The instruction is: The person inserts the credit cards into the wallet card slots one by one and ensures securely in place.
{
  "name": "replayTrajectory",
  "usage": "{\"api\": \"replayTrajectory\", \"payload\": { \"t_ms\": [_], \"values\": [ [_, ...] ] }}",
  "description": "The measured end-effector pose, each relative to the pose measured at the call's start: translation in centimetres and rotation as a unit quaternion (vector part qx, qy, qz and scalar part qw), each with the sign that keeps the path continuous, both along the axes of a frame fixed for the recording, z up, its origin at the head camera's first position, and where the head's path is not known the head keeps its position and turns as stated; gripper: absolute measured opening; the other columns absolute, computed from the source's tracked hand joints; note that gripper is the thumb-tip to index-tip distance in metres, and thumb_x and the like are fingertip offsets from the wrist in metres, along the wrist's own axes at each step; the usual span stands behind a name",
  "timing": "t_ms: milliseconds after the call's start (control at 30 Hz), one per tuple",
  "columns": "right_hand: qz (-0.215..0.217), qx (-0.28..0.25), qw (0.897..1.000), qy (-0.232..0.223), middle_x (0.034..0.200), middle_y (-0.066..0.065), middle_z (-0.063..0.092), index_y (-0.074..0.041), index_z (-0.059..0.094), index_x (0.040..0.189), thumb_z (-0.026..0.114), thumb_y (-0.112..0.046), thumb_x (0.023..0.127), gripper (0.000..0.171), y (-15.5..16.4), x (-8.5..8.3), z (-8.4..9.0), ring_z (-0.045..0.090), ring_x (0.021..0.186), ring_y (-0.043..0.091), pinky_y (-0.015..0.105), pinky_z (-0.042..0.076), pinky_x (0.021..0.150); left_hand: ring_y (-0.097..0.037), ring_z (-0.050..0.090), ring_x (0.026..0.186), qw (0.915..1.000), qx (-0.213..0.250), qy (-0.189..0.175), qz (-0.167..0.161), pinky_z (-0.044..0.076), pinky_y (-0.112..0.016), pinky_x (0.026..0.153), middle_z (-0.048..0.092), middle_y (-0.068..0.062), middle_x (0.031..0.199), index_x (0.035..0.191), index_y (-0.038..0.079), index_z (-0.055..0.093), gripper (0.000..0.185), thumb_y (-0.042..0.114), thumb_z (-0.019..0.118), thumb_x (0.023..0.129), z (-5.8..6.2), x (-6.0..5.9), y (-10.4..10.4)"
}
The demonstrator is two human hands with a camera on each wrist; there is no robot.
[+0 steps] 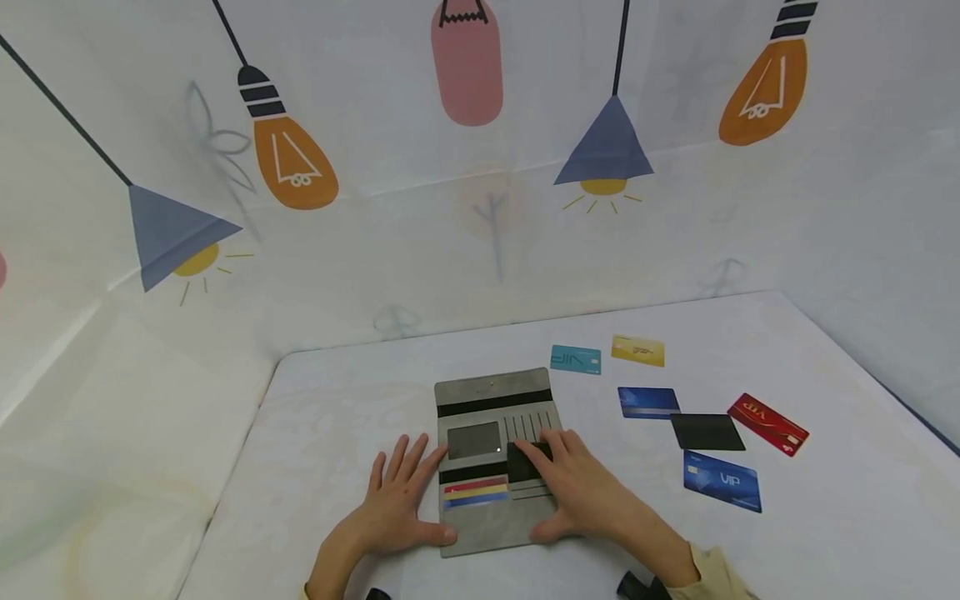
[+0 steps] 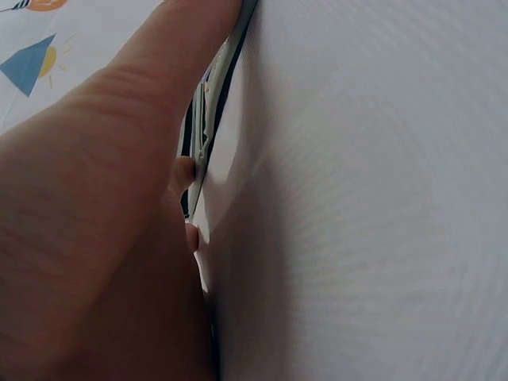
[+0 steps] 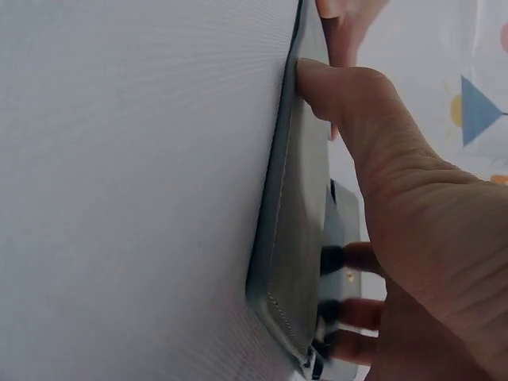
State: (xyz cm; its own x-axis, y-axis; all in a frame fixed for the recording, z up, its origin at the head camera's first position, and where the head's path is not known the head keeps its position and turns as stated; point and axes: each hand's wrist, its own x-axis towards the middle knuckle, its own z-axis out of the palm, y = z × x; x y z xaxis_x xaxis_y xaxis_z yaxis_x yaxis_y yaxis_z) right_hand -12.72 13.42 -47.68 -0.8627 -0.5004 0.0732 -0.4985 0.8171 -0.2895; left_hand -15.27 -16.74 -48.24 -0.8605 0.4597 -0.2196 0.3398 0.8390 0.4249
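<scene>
Grey, leather-looking wallet (image 1: 487,527) lies unfolded on the white counter (image 1: 322,417), between the two hands. The left hand (image 1: 401,500) rests with its fingers spread apart: the index fingertip is at the wallet's left edge and the thumb on its near left corner. The right hand (image 1: 581,492) has its thumb on the near right part and slightly bent fingers reaching onto a black card (image 1: 522,467), whose near edge seems to sit in a right-hand pocket. These fingers look laid on rather than clamped round anything, and thumb and index stand well apart.

My main worry would be that card: pressed at its far left corner alone, it could turn askew and catch on the pocket's lip. The right thumb, bearing down on the same panel, might pinch the pocket tight and make it bind. The left hand's light, edge-only contact may not stop the wallet skidding if the right one pushes hard. Red, yellow and blue cards (image 1: 476,492) in the left pocket lie clear of the fingers. Off to the right, a blue VIP card (image 1: 722,481) lies near enough the right forearm that a wide swing could knock it aside.
</scene>
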Motion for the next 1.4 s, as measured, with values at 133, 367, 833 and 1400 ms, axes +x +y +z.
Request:
{"api": "replayTrajectory", "payload": {
  "t_ms": [133,367,833,1400],
  "values": [
    [0.015,0.017,1.0,0.005,0.13,0.008,0.043,-0.007,0.047,0.143,0.078,-0.066,0.064,0.103,0.0,-0.07,-0.33,0.036,0.119,0.027,0.046,0.04,0.103,-0.038,-0.006,0.152,1.0,0.002,-0.002,-0.002,-0.008,-0.067,0.113,0.009,-0.01,0.167,0.158,0.026,0.024,0.112,0.076,0.071,0.069,0.0,-0.05,-0.09],
    [0.015,0.002,1.0,0.014,0.135,0.012,0.04,-0.003,0.042,0.145,0.079,-0.066,0.064,0.11,0.11,-0.11,-0.55,0.036,0.12,0.029,0.054,0.029,0.108,-0.037,-0.006,0.152,1.0,-0.002,0.0,-0.004,-0.008,-0.066,0.113,0.008,-0.009,0.167,0.158,0.027,0.023,0.113,0.078,0.069,0.069,-0.22,-0.23,-0.23],
    [-0.025,-0.032,0.998,-0.041,0.136,0.011,0.04,-0.009,0.043,0.145,0.082,-0.062,0.061,0.107,-0.29,-0.2,-0.63,0.033,0.126,0.034,0.058,0.028,0.103,-0.036,-0.008,0.152,1.0,-0.003,-0.002,-0.006,-0.01,-0.065,0.113,0.007,-0.008,0.167,0.158,0.028,0.021,0.113,0.08,0.067,0.068,-0.5,-0.36,-0.31],
    [-0.026,-0.065,0.994,-0.085,0.139,0.012,0.037,-0.011,0.038,0.147,0.085,-0.057,0.062,0.108,-0.12,-0.6,-0.75,0.029,0.127,0.035,0.062,0.023,0.103,-0.036,-0.008,0.152,1.0,-0.006,0.002,-0.003,-0.01,-0.065,0.113,0.007,-0.008,0.167,0.158,0.028,0.022,0.114,0.08,0.068,0.068,-0.64,-0.4,-0.27]
  ]
}}
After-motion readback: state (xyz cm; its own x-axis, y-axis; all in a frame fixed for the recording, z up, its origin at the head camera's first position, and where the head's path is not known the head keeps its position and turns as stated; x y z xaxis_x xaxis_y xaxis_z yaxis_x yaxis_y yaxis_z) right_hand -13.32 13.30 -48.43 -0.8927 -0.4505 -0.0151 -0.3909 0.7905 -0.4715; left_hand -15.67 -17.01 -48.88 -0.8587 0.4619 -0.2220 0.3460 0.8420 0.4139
